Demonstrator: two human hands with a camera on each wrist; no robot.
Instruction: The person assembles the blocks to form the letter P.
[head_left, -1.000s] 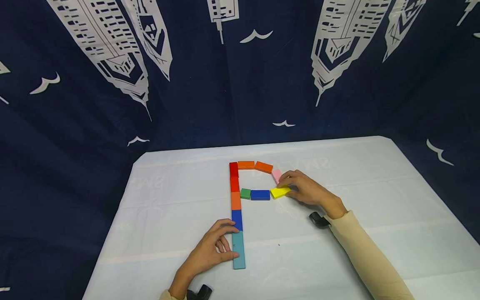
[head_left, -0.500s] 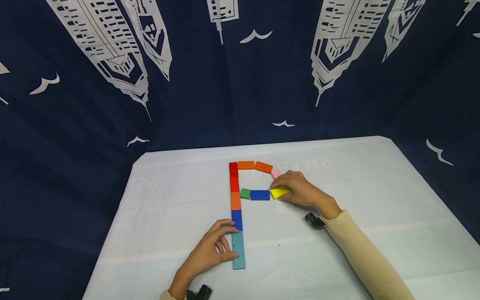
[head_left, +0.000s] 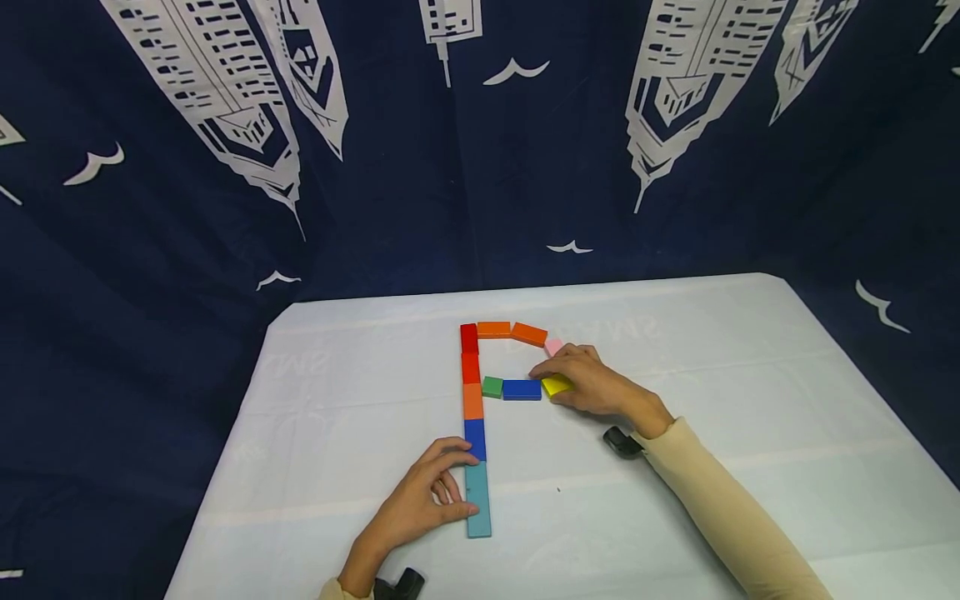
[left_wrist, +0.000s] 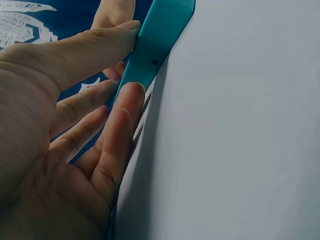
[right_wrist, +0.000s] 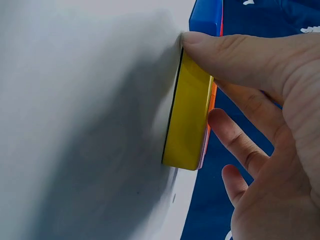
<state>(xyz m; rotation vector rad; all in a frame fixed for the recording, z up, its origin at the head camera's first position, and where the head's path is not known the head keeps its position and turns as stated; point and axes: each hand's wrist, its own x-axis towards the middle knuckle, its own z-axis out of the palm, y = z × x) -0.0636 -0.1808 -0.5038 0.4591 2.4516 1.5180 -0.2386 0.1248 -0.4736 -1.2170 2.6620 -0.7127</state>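
Observation:
Flat coloured blocks form a P-like outline on the white table. My right hand (head_left: 600,385) pinches the yellow block (head_left: 553,385) between thumb and fingers, its thumb (right_wrist: 197,42) at the end by the blue block (head_left: 522,390). Left of that blue block sits a green block (head_left: 492,387). A pink block (head_left: 553,347) shows partly behind the right hand. My left hand (head_left: 412,504) rests relaxed fingertips on the column's lower part. Its thumb touches the teal block (head_left: 478,500); the forefinger reaches the lower blue block (head_left: 475,437).
Above in the column stand an orange block (head_left: 472,401) and two red blocks (head_left: 470,367). Two orange blocks (head_left: 493,330) make the top edge. The white table (head_left: 675,517) ends before a dark blue patterned cloth (head_left: 480,183) at the back.
My right hand has slid left along the yellow block, covering more of it, and its fingertips now reach over toward the blue block. The left hand keeps its place.

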